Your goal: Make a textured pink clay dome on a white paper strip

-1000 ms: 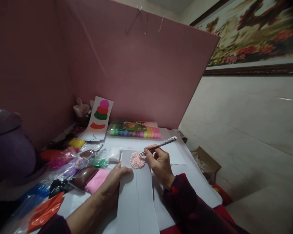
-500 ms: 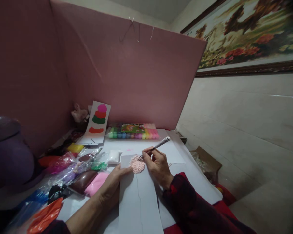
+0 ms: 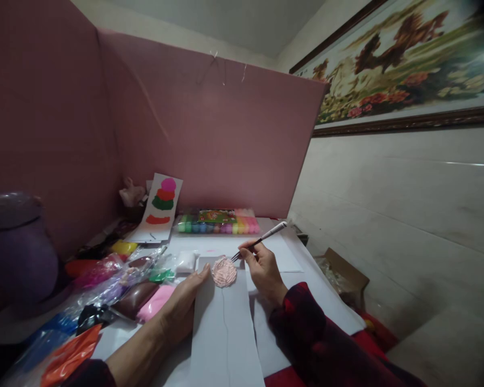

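Observation:
My right hand point(image 3: 262, 269) pinches a fork point(image 3: 259, 242) with a striped handle, tines pointing down and left. The tines are at the upper right edge of a round, pale pink clay piece point(image 3: 225, 272) with a ridged surface; I cannot tell whether they touch it. That piece lies near the top of a long white card point(image 3: 226, 333), above a thin wavy drawn line. My left hand point(image 3: 185, 301) grips the card's left edge, thumb on top beside the clay and the other fingers hidden underneath.
Bags of coloured clay, among them a pink one point(image 3: 157, 302) and an orange one point(image 3: 71, 355), crowd the left side. A pack of coloured clay point(image 3: 218, 221) lies at the back beside a leaning painted card point(image 3: 157, 209). A cardboard box point(image 3: 347, 274) stands at right.
The fork has shifted from over the clay to its upper right edge. My left thumb has moved up and off the clay's edge. The view has tilted slightly.

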Available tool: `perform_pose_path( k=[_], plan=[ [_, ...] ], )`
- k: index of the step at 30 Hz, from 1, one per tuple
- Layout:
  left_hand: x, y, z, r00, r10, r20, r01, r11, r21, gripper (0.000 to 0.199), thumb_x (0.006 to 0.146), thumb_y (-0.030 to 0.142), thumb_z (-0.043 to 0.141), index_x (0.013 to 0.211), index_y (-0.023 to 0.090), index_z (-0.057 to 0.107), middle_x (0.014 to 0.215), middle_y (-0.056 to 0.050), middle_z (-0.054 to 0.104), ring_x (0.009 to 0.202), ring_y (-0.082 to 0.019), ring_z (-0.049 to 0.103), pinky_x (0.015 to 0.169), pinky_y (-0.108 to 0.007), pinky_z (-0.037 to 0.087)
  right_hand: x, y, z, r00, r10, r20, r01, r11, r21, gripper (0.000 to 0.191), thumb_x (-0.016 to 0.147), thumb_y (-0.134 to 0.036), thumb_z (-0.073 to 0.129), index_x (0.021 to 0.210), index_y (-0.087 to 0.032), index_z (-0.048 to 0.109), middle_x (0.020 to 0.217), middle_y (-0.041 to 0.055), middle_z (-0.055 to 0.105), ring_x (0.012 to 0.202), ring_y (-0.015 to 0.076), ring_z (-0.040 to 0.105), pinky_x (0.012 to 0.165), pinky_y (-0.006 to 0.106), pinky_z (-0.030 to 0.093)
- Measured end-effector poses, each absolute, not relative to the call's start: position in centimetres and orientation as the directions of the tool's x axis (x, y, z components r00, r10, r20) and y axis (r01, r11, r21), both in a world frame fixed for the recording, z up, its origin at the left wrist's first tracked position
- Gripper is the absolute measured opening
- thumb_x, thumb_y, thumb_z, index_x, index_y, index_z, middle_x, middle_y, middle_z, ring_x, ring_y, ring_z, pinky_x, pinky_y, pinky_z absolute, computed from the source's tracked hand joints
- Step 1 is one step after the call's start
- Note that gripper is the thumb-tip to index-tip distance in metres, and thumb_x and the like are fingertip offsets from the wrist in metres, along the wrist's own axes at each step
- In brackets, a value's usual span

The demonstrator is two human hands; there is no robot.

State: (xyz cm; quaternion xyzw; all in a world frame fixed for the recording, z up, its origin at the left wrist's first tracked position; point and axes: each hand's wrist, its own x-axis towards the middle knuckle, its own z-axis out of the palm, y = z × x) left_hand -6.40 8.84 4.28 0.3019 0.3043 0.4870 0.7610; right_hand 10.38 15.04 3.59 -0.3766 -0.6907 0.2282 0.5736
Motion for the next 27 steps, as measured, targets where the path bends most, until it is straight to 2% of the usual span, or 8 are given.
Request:
perform_pose_path(
  k=[8,15,22,27],
  plan=[
    [-6.2,8.8,3.5,0.37,0.919,-0.134,-0.572,0.339,0.747,0.038,0.081,0.029,0.065,0.113,0.008,0.06,0.089,-0.014,0.073,0.078,-0.024,0.07,0.069,-0.031,0.054,10.5,14.3,3.7,-0.11,0.738,0.665,0.333,0.658,-0.675,0.009,0.083,-0.022,0.056,0.081,-0.018,0.064,0.069,0.0019,0.065,0.057,0.0139,0.058,0.05,0.023,0.042],
    [-6.4,9.0,2.9,0.367,0.916,-0.16,-0.559,0.355,0.75,0.036,0.08,0.033,0.066,0.106,0.008,0.062,0.084,-0.014,0.073,0.074,-0.024,0.07,0.067,-0.031,0.055,10.5,14.3,3.6,-0.154,0.686,0.711,0.387,0.704,-0.596,0.01,0.084,-0.021,0.055,0.081,-0.019,0.064,0.073,0.0032,0.066,0.06,0.0148,0.06,0.053,0.024,0.046],
    [-6.4,8.8,3.1,0.389,0.9,-0.199,-0.527,0.394,0.753,0.043,0.083,0.036,0.062,0.113,0.007,0.058,0.083,-0.016,0.073,0.073,-0.025,0.07,0.068,-0.034,0.054,10.8,14.7,3.4,-0.117,0.67,0.733,0.346,0.719,-0.602,0.01,0.086,-0.021,0.054,0.082,-0.019,0.063,0.074,0.0029,0.065,0.066,0.0154,0.062,0.058,0.025,0.047],
    [-6.5,8.8,3.2,0.415,0.891,-0.181,-0.536,0.4,0.744,0.043,0.084,0.036,0.06,0.116,0.006,0.058,0.083,-0.016,0.073,0.074,-0.026,0.07,0.071,-0.035,0.054,10.7,14.4,3.4,-0.106,0.675,0.73,0.344,0.714,-0.61,0.01,0.085,-0.021,0.055,0.079,-0.019,0.063,0.07,0.0012,0.062,0.057,0.0129,0.056,0.052,0.024,0.044]
  ],
)
